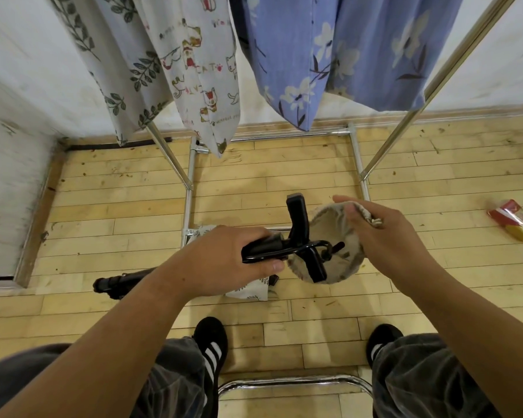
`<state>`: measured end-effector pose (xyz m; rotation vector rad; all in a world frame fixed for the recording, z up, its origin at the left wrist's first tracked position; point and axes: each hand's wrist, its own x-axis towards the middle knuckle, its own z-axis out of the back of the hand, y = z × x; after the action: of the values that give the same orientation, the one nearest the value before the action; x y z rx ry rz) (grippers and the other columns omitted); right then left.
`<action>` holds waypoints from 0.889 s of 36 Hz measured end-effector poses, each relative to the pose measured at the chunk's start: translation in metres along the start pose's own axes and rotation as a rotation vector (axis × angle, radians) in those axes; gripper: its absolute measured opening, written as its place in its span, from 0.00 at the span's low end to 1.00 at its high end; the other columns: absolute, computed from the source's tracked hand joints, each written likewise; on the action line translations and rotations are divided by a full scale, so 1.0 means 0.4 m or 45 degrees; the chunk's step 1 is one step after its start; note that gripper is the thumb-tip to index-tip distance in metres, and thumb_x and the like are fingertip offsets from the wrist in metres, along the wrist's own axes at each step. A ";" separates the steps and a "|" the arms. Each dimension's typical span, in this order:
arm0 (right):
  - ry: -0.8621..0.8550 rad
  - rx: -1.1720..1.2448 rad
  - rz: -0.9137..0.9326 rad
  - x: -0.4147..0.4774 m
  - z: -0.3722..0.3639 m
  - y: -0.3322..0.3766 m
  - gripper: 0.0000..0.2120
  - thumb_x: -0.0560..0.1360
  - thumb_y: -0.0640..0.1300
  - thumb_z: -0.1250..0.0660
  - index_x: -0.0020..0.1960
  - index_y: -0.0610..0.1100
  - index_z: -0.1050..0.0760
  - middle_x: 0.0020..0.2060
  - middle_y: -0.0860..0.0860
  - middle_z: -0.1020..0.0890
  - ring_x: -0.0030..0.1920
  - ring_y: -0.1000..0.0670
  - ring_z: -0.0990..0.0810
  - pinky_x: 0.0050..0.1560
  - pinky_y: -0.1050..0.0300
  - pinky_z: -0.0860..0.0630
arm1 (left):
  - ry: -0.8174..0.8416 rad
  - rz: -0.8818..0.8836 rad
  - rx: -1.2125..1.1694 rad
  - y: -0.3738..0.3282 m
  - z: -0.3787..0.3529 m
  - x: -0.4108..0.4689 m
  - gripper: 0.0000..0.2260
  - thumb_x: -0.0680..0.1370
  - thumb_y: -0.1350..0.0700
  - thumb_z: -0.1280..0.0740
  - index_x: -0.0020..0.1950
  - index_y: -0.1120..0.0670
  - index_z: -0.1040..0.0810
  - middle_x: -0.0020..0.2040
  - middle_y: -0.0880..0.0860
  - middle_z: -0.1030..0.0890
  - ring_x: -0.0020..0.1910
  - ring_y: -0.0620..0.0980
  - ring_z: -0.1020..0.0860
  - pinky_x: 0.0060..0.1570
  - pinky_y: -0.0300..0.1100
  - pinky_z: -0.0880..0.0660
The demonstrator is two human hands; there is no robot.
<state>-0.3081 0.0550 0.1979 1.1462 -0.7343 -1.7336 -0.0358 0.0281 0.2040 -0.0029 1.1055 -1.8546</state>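
My left hand [239, 260] grips the handle end of a black clip hanger [299, 233] held over the wooden floor. A beige round cloth [326, 233], like a small hat, hangs against the hanger's clips. My right hand [384, 236] holds the cloth's upper edge, thumb and fingers pinching it beside a small metal piece. Whether the clip is closed on the cloth I cannot tell.
A chrome clothes rack [191, 182] stands ahead with a leaf-print cloth [115, 64], a cat-print cloth [200, 70] and a blue floral cloth [344, 49] hanging. A leaf-print cloth [251, 289] and a black object [115, 283] lie on the floor. A red-yellow packet [514, 220] lies at right.
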 end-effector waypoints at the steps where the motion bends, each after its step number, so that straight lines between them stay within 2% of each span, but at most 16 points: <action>1: 0.027 -0.024 0.017 -0.002 -0.001 0.004 0.14 0.85 0.55 0.40 0.64 0.62 0.19 0.60 0.57 0.17 0.62 0.51 0.20 0.56 0.49 0.17 | -0.007 0.002 0.008 0.001 0.000 0.000 0.13 0.77 0.36 0.31 0.60 0.35 0.23 0.48 0.34 0.19 0.45 0.37 0.19 0.44 0.34 0.24; 3: 0.087 -0.047 0.050 -0.006 -0.003 0.012 0.14 0.84 0.55 0.42 0.64 0.62 0.19 0.59 0.58 0.17 0.60 0.54 0.21 0.55 0.53 0.18 | -0.025 0.008 0.032 0.002 -0.002 0.001 0.14 0.77 0.36 0.30 0.61 0.36 0.23 0.47 0.36 0.18 0.45 0.37 0.19 0.46 0.36 0.22; 6: 0.175 0.059 0.077 -0.015 -0.004 0.021 0.14 0.84 0.56 0.41 0.62 0.63 0.18 0.58 0.59 0.16 0.60 0.57 0.19 0.59 0.50 0.17 | -0.047 0.011 0.088 0.007 -0.006 0.006 0.14 0.77 0.35 0.31 0.60 0.35 0.23 0.46 0.37 0.18 0.45 0.36 0.20 0.45 0.36 0.24; 12: 0.339 0.373 0.009 -0.024 -0.006 0.039 0.15 0.84 0.54 0.40 0.66 0.59 0.20 0.61 0.55 0.15 0.62 0.51 0.17 0.62 0.44 0.19 | -0.038 0.029 0.203 0.018 -0.016 0.012 0.18 0.76 0.32 0.32 0.63 0.35 0.25 0.48 0.34 0.20 0.48 0.33 0.23 0.45 0.35 0.28; 17: 0.399 0.516 -0.044 -0.025 -0.004 0.051 0.15 0.85 0.53 0.41 0.66 0.59 0.20 0.60 0.54 0.15 0.62 0.51 0.16 0.60 0.46 0.18 | 0.057 -0.003 0.180 0.011 -0.016 0.012 0.23 0.77 0.39 0.29 0.71 0.32 0.29 0.54 0.32 0.20 0.53 0.30 0.23 0.51 0.33 0.26; 20: 0.395 0.542 -0.064 -0.026 -0.002 0.055 0.15 0.84 0.53 0.41 0.66 0.60 0.20 0.60 0.54 0.15 0.61 0.51 0.16 0.60 0.45 0.18 | 0.039 -0.038 0.216 0.002 -0.022 0.013 0.24 0.78 0.41 0.29 0.72 0.30 0.32 0.55 0.31 0.21 0.54 0.31 0.24 0.51 0.34 0.25; 25: 0.454 0.661 -0.108 -0.031 -0.003 0.062 0.16 0.84 0.52 0.41 0.68 0.57 0.21 0.61 0.52 0.15 0.61 0.48 0.16 0.55 0.49 0.16 | -0.098 0.007 0.391 0.005 -0.030 0.016 0.23 0.78 0.36 0.33 0.72 0.30 0.34 0.52 0.33 0.23 0.50 0.35 0.25 0.49 0.37 0.26; 29: 0.513 0.779 -0.147 -0.032 -0.005 0.072 0.17 0.85 0.51 0.42 0.70 0.55 0.22 0.62 0.48 0.16 0.62 0.45 0.16 0.57 0.45 0.17 | -0.162 0.040 0.498 0.011 -0.031 0.020 0.15 0.79 0.35 0.38 0.65 0.34 0.29 0.47 0.40 0.20 0.46 0.39 0.22 0.48 0.46 0.21; 32: 0.529 0.793 -0.152 -0.032 -0.007 0.079 0.17 0.85 0.51 0.42 0.71 0.55 0.23 0.63 0.47 0.16 0.61 0.42 0.15 0.57 0.41 0.17 | -0.173 0.040 0.615 0.015 -0.033 0.021 0.17 0.79 0.33 0.40 0.67 0.33 0.31 0.47 0.41 0.19 0.47 0.41 0.21 0.49 0.47 0.21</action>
<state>-0.2922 0.0534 0.2283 1.9346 -0.9850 -1.3118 -0.0418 0.0303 0.1884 0.1633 0.5435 -2.0178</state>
